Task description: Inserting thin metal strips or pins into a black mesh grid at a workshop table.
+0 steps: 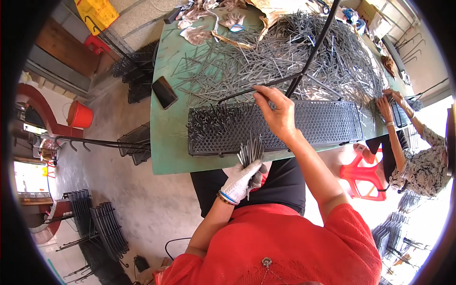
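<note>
Table [166,142] first, green top, basically buried under a huge heap of loose grey metal pins [304,57] just beyond the bare hand. Nearer than that heap sits a long black perforated tray [327,121], lying crosswise right under the fingers, its left part already bristling with stood-up pins. A black phone [164,92] lies well off to the left of it. Left hand [242,180], in a white glove, is closed around a bundle of pins [251,151] at the table's near edge. Right hand [278,111] hovers above the tray, fingertips pinched on one single pin [262,98].
</note>
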`<control>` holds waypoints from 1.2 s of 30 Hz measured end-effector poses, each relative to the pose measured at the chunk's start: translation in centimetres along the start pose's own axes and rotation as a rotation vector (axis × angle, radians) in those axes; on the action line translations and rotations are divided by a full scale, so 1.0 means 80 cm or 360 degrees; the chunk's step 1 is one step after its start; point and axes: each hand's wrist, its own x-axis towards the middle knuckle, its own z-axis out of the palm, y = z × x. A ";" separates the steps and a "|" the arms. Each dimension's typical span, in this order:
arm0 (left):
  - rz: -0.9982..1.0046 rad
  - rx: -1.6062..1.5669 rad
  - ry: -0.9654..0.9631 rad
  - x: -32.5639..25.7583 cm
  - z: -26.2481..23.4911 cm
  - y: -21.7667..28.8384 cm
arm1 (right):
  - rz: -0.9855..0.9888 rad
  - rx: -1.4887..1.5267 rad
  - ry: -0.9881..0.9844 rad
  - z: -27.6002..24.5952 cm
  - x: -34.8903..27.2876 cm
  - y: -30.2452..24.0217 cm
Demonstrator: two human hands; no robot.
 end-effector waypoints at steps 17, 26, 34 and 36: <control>0.0026 0.0045 0.0110 -0.003 0.003 0.011 | -0.0465 -0.0408 -0.0216 0.021 -0.002 0.024; 0.0021 -0.0094 0.0125 -0.004 -0.003 0.011 | -0.0451 -0.0386 -0.0238 0.018 -0.004 0.021; 0.0065 0.0017 0.0047 -0.004 -0.012 0.009 | -0.0601 -0.0575 -0.0380 0.024 -0.011 0.025; 0.0095 0.0027 0.0016 -0.003 -0.014 0.008 | -0.0511 -0.0578 -0.0352 0.019 -0.010 0.019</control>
